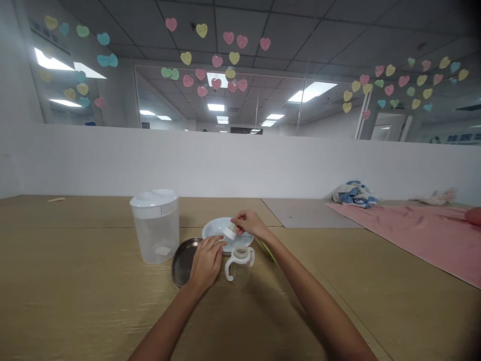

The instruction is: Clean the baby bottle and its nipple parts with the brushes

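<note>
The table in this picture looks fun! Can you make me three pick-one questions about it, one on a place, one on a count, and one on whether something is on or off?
1. Where is the small white bottle part that the right hand pinches?
A. Over the white plate
B. Inside the pitcher
C. On the pink cloth

2. How many handles does the clear cup have?
A. One
B. Two
C. Four

3. Where is the lid of the clear plastic pitcher?
A. Lying on the table
B. In a hand
C. On the pitcher

Answers:
1. A, the part shows right above the plate.
2. B, a white handle curves out on each side.
3. C, the white lid sits on top.
</note>
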`<state>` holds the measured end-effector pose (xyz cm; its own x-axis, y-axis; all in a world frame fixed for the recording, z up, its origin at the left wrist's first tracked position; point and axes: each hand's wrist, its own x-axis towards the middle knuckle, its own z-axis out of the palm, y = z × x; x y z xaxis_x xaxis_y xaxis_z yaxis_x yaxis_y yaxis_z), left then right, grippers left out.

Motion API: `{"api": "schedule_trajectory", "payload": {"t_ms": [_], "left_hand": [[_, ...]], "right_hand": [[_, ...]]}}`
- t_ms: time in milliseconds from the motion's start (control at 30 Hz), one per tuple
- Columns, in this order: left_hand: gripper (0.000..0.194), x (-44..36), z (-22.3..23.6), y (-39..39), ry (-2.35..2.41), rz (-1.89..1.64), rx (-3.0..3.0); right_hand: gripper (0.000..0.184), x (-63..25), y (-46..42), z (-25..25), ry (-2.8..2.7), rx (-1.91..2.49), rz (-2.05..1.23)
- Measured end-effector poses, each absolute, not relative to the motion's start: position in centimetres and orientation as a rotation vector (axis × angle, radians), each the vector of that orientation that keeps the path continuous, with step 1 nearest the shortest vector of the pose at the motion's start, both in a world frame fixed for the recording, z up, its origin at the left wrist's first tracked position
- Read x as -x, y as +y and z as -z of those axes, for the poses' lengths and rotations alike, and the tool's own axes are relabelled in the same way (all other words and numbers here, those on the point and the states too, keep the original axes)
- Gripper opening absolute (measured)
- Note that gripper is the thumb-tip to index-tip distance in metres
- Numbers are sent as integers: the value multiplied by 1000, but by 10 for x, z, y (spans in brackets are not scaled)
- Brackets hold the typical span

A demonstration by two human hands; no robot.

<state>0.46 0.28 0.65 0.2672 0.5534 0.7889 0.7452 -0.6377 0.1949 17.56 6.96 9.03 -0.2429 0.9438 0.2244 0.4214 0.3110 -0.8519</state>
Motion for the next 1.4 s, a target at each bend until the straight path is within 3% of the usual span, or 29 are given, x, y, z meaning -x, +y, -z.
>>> {"api": "schedule_trajectory", "payload": {"t_ms": [200, 633, 767, 900, 1000, 1400], "left_hand": [[31, -7, -6, 3, -1240, 1268, 2383], [28, -8, -9, -1, -1238, 1282, 2366], [27, -9, -9, -2, -1252, 1240, 2390], [27, -9, -7, -1, -1260, 1165, 2394], [27, -10, -5, 0, -1245, 1114, 2366], [27, -10, -7, -1, -1318, 1099, 2381]], "right_hand": [[17, -173, 67, -91, -1784, 1271, -916], [13, -188, 68, -102, -1610, 1371, -524], [14, -193, 61, -115, -1616, 1289, -702], [12, -181, 50, -115, -1733, 1009, -1254], [14, -168, 46, -106, -1816, 934, -1431], [12, -170, 81, -72, -1716, 1263, -1018]]}}
